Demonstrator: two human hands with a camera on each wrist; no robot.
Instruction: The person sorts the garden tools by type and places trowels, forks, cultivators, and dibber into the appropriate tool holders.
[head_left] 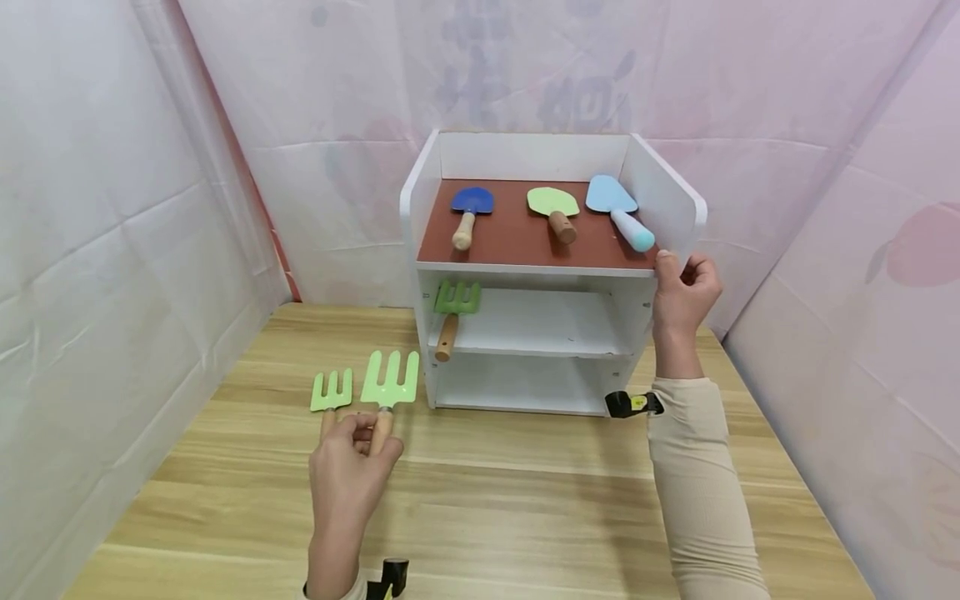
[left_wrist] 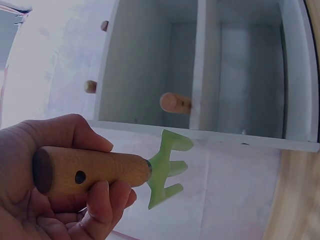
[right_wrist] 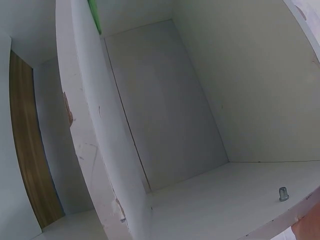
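— While our left hand [head_left: 347, 475] curls round the wooden handle of the larger light green rake [head_left: 390, 379], where does that rake lie against the white shelf unit [head_left: 647, 312]?

— Just in front of the unit's left lower corner, on the wooden table [head_left: 525, 508], tines pointing toward the unit. We see the grip plainly in the left wrist view: fingers [left_wrist: 102, 205] and thumb are wrapped round the handle [left_wrist: 90, 170], with the green head sticking out past them.

— And the smaller light green rake [head_left: 332, 390]?

— It lies flat on the table just left of the one we hold, so farther from the unit. Its handle runs under our fingers; we cannot tell whether we touch it.

— What is our right hand [head_left: 684, 292] doing?

— It grips the unit's right front edge at the level of the brown top shelf [head_left: 510, 237], fingers curled round the side panel.

— What sits in the unit?

— On the brown top shelf, from the unit's left side to its right: a dark blue trowel [head_left: 469, 210], a light green trowel [head_left: 555, 208], and a light blue trowel [head_left: 617, 208]. On the middle shelf, against the unit's left wall, a darker green rake [head_left: 453, 310] lies with its wooden handle poking out over the front edge.
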